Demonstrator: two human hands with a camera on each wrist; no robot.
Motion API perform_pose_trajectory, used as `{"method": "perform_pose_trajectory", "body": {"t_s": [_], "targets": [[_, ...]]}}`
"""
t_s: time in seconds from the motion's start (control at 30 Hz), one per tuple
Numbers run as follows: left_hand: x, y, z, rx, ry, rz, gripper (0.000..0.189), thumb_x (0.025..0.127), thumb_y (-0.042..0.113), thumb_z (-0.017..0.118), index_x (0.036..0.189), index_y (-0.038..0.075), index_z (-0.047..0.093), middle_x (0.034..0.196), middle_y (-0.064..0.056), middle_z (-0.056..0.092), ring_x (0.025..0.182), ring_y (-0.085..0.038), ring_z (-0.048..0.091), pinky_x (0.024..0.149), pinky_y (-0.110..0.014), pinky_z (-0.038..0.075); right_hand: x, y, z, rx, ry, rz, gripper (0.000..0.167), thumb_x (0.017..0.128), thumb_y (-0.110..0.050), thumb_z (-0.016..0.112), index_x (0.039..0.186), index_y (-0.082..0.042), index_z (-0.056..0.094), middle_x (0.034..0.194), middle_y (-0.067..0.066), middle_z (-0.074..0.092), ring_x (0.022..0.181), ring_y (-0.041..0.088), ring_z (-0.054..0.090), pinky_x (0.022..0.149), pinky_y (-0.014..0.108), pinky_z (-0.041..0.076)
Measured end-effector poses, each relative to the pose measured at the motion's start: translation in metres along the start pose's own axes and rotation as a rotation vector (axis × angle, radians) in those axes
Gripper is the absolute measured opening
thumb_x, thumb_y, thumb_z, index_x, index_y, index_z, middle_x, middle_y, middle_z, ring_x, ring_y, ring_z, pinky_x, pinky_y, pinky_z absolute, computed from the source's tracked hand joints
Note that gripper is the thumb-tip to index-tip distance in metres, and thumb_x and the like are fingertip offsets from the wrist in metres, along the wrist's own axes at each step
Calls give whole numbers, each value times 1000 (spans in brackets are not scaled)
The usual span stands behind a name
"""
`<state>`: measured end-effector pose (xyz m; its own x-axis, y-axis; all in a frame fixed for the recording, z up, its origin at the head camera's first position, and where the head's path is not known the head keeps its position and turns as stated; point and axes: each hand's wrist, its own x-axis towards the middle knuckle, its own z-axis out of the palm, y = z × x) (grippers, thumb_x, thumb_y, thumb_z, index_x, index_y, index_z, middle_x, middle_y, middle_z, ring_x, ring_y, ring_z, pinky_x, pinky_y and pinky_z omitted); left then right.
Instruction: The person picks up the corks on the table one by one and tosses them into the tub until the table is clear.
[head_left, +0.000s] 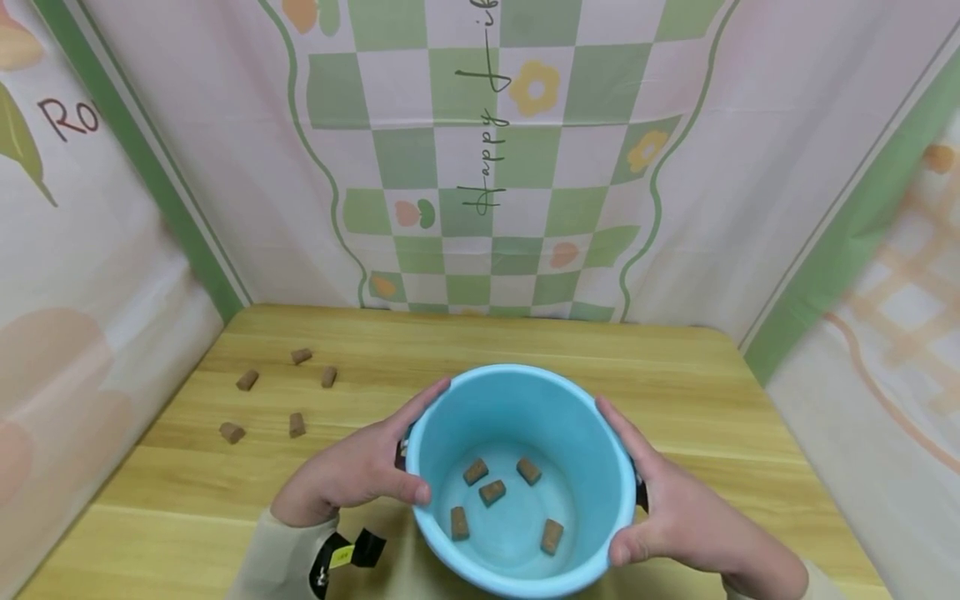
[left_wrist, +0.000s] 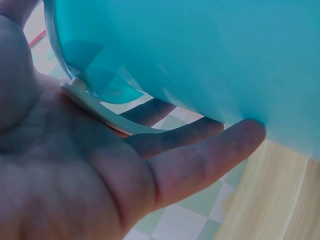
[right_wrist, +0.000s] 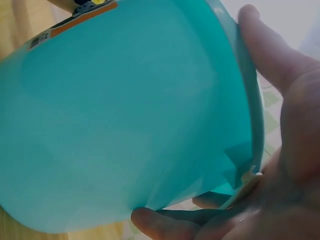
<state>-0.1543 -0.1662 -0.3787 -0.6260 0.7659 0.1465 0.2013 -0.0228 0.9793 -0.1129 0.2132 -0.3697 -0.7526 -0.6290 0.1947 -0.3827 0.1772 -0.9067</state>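
A light blue plastic bucket [head_left: 517,375] stands at the front of the table, its open top facing me. Several short brown cork-like plugs [head_left: 492,492] lie apart on its floor. My left hand [head_left: 360,467] grips the bucket's left side, thumb at the rim; the left wrist view shows its fingers [left_wrist: 210,160] against the outer wall beside the pale handle [left_wrist: 107,115]. On the opposite side my right hand [head_left: 675,504] holds the bucket the same way, its thumb on the rim and fingers [right_wrist: 165,225] against the wall. Whether the bucket's base touches the table is hidden.
More brown plugs [head_left: 297,425] lie scattered on the left part of the wooden table [head_left: 660,358]. Patterned cloth [head_left: 465,150] hangs behind the table and along both sides. A black strap [head_left: 367,548] sticks out from the left wrist beside the bucket.
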Motion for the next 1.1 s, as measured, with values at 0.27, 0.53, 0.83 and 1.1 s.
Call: {"method": "perform_pose_trajectory", "body": {"t_s": [0.27, 0.53, 0.83, 1.1], "targets": [[-1, -1, 1, 5, 2, 2, 112, 83, 54, 78, 160, 33, -1, 156, -20, 27, 131, -31, 44, 100, -54, 44, 2, 2, -3, 25, -28, 7, 127, 74, -29, 91, 162, -21, -1, 146, 29, 35, 112, 41, 57, 83, 40, 56], [0, -1, 3, -15, 5, -32, 114, 80, 56, 79, 160, 37, 0, 157, -16, 27, 132, -29, 45, 100, -53, 44, 1, 2, -5, -36, -25, -8, 126, 74, -30, 91, 162, -19, 1, 145, 26, 39, 112, 38, 58, 83, 37, 55], [1, -2, 1, 48, 19, 5, 112, 82, 54, 78, 160, 35, 0, 155, -16, 31, 130, -40, 45, 98, -51, 46, 4, -3, -3, -56, -29, -74, 129, 75, -46, 87, 161, -14, -2, 147, 26, 37, 114, 39, 57, 87, 36, 53], [0, -2, 1, 57, 19, 34, 113, 81, 60, 76, 161, 32, 0, 155, -19, 30, 131, -43, 42, 98, -54, 46, 6, -2, -3, -40, -37, -54, 130, 73, -44, 89, 161, -16, -3, 145, 27, 39, 113, 40, 57, 87, 37, 53]]}}
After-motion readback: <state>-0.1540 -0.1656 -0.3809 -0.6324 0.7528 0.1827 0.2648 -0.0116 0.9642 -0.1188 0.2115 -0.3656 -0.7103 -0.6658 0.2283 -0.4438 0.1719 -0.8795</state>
